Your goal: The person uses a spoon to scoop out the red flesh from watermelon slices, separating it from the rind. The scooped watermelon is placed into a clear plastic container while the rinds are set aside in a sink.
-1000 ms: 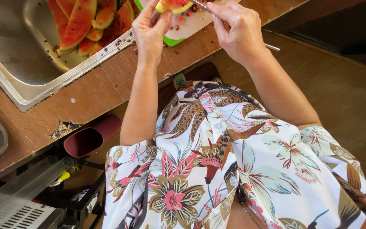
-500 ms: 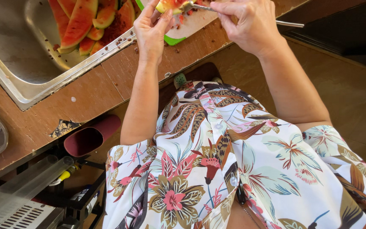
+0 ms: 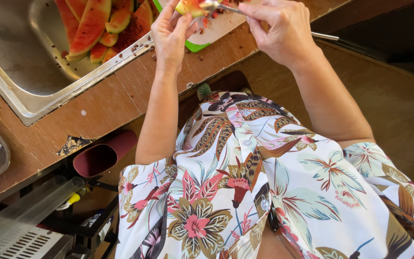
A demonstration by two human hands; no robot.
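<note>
- My left hand (image 3: 171, 33) grips a watermelon piece (image 3: 190, 6) over the cutting board (image 3: 216, 31).
- My right hand (image 3: 281, 29) pinches a spoon (image 3: 216, 5), its bowl touching the fruit.
- Rinds (image 3: 92, 26) lie in the metal tray (image 3: 39, 96).

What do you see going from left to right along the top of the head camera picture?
Metal tray → watermelon rinds → left hand holding a watermelon piece → right hand holding a metal utensil.
</note>
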